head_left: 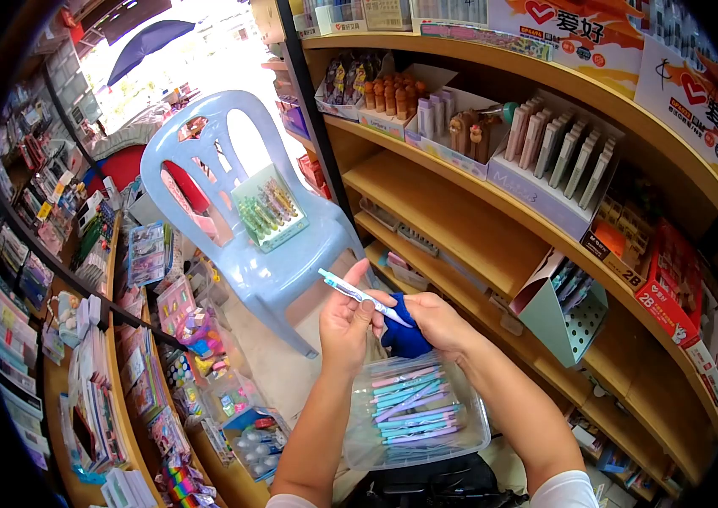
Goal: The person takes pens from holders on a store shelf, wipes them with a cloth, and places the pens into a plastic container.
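Observation:
A white and light-blue pen is held in the fingers of my left hand, its light-blue end pointing up and left. My right hand grips a dark blue cloth, which touches the pen's lower end. Just below both hands, a clear plastic bin holds several pens in light blue, pink and purple.
Ahead stands a light-blue plastic chair with a box of pens on its seat. Wooden shelves with boxed stationery run along the right. A green pen holder juts from them. Packed shelves line the left.

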